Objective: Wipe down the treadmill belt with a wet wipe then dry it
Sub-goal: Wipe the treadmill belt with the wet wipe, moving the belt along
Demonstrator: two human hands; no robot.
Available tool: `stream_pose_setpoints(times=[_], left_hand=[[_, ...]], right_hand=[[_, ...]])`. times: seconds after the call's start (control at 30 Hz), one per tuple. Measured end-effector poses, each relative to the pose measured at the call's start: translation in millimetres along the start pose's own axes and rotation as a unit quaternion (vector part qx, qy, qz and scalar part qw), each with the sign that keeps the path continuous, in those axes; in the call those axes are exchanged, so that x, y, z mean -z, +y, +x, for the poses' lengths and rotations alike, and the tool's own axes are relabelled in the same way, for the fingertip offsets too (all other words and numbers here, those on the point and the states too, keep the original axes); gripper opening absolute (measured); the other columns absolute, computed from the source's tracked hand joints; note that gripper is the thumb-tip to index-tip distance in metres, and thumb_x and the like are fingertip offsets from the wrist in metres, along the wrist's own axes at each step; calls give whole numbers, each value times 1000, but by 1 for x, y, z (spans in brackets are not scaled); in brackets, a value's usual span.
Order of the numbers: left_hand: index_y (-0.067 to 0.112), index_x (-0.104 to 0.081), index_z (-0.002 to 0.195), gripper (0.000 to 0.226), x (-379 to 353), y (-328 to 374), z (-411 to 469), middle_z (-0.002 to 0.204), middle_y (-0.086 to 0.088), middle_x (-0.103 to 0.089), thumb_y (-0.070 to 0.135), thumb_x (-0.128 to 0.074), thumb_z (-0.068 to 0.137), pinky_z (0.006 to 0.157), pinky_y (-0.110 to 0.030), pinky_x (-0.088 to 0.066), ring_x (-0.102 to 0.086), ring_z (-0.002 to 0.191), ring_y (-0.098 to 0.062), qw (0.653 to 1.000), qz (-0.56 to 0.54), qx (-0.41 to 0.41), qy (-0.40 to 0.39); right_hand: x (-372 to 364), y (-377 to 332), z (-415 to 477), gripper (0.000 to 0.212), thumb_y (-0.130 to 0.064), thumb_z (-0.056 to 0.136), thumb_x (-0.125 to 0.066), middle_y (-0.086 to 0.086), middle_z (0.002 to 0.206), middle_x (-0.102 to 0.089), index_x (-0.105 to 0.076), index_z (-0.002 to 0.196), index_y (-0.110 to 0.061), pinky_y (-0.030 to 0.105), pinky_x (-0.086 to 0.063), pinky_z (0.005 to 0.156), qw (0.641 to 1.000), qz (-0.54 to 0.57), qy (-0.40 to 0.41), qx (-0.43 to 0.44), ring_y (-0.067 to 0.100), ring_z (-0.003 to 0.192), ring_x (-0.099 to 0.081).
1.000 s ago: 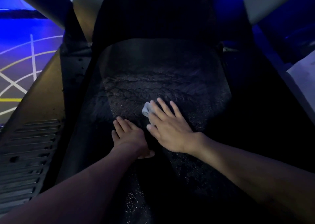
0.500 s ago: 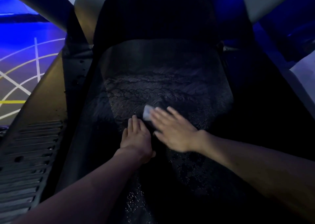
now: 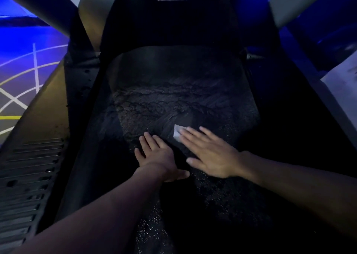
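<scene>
The dark treadmill belt (image 3: 173, 99) runs away from me, streaked with wet swirl marks across its middle. My right hand (image 3: 210, 153) lies flat with straight fingers pressing a small white wipe (image 3: 176, 133) onto the belt; only a corner of the wipe shows past the fingertips. Just to its left, my left hand (image 3: 156, 155) rests flat on the belt with the fingers spread and nothing under it.
A ribbed grey side rail (image 3: 29, 176) flanks the belt on the left, a dark rail on the right. The black motor hood (image 3: 172, 18) rises at the far end between two pale uprights (image 3: 293, 0). Blue-lit floor with painted lines (image 3: 23, 76) lies beyond.
My right hand has slid the wipe a short way to the right across the belt. My left hand has stayed planted beside it, shifting only slightly.
</scene>
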State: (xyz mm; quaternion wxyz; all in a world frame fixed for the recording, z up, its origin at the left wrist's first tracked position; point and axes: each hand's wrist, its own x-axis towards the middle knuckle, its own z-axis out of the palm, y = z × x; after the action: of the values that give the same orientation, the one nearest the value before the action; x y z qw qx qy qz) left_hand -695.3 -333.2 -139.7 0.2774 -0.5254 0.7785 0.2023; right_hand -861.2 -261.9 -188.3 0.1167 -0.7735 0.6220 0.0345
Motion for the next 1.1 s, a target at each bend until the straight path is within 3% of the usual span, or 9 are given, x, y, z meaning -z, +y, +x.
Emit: stream_pose_setpoints(times=[0.13, 0.3, 0.43, 0.57, 0.7, 0.83, 0.93, 1.0, 1.1], left_hand=[[0, 22, 148, 131, -1, 13, -5, 151, -33, 28, 52, -75, 76, 118, -56, 1, 24, 142, -45, 1000, 9, -21, 11], [-3, 17, 149, 113, -7, 19, -9, 154, -29, 24, 44, -66, 87, 121, -44, -1, 19, 145, -42, 994, 57, -81, 43], [-4, 21, 147, 115, -5, 20, -7, 152, -30, 29, 43, -65, 86, 121, -46, 1, 24, 143, -43, 996, 49, -74, 9], [0, 23, 148, 132, 1, 26, -7, 151, -25, 34, 73, -60, 75, 120, -44, 5, 30, 141, -38, 998, 6, -57, -25], [-1, 26, 145, 146, -10, 30, -10, 149, -29, 36, 83, -60, 64, 120, -49, 8, 33, 139, -41, 999, 3, -50, 7], [8, 26, 148, 134, -15, 35, -11, 149, -33, 33, 72, -64, 73, 118, -55, 5, 29, 140, -46, 998, 13, -56, 27], [12, 22, 150, 115, -18, 48, -18, 153, -27, 29, 56, -62, 86, 118, -57, 2, 24, 141, -48, 995, 29, -86, 33], [15, 20, 152, 101, -23, 56, -24, 155, -23, 29, 44, -57, 93, 118, -57, 0, 23, 141, -48, 992, 46, -108, 43], [19, 21, 151, 93, -28, 57, -26, 155, -20, 30, 41, -51, 97, 118, -57, 1, 24, 141, -48, 991, 57, -113, 45]], right_hand=[[8, 29, 0, 76, -65, 89, 14, -3, 165, 18, 19, 152, -21, 42, 7, 124, 988, 22, 38, -148, 13, 152, 15], [0, 21, -19, 72, -59, 100, -6, -1, 166, 8, 4, 158, -18, 39, 5, 124, 1000, -7, 16, 16, 14, 153, 8], [7, 37, -18, 86, -69, 86, 22, -2, 163, 18, 13, 155, -17, 42, 5, 124, 988, 34, 44, -141, 16, 153, 12], [-5, 31, -37, 77, -63, 100, -6, 3, 166, -6, -11, 159, -13, 41, -1, 124, 999, -23, 30, -20, 16, 154, -3], [8, 61, -36, 94, -73, 82, 21, 1, 163, 18, 11, 156, -16, 44, 8, 123, 980, 37, 22, -193, 17, 152, 16], [-2, 45, -51, 78, -66, 95, 5, -2, 165, 12, 6, 159, -21, 42, 5, 124, 997, -7, 25, -74, 14, 153, 10], [6, 68, -49, 90, -68, 85, 17, 1, 165, 14, 5, 158, -17, 43, 7, 122, 969, 39, 47, -237, 19, 154, 7], [3, 60, -49, 92, -67, 86, 10, 8, 164, 15, 4, 158, -10, 45, 6, 124, 973, 37, 31, -227, 23, 153, 10], [-6, 60, -56, 87, -65, 97, 1, 14, 165, -11, -17, 157, -5, 52, -14, 123, 981, -13, 42, -190, 29, 153, -13]])
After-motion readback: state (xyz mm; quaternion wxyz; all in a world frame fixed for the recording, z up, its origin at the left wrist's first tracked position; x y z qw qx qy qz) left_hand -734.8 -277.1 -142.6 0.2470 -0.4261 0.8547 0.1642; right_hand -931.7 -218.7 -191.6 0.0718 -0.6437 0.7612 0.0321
